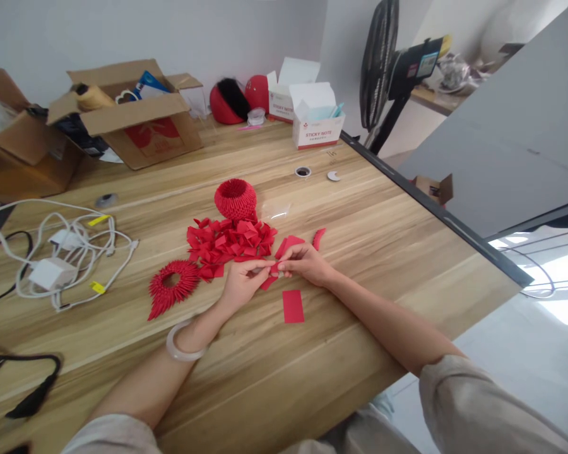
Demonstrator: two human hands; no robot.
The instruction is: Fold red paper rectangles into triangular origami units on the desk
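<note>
Between the fingertips of my left hand and my right hand is a small piece of red paper, pinched from both sides. Just in front of me lies a flat red paper rectangle. Beyond my left hand spreads a pile of folded red paper pieces. Behind that pile stands a round red bowl shape made of folded paper. A red ring with a pointed tail rests to the left. A short curved red paper strip lies past my right hand.
White cables with adapters lie tangled at the left. Open cardboard boxes stand at the back left, and white sticky note boxes at the back. A black fan stands beyond the table's dark right edge.
</note>
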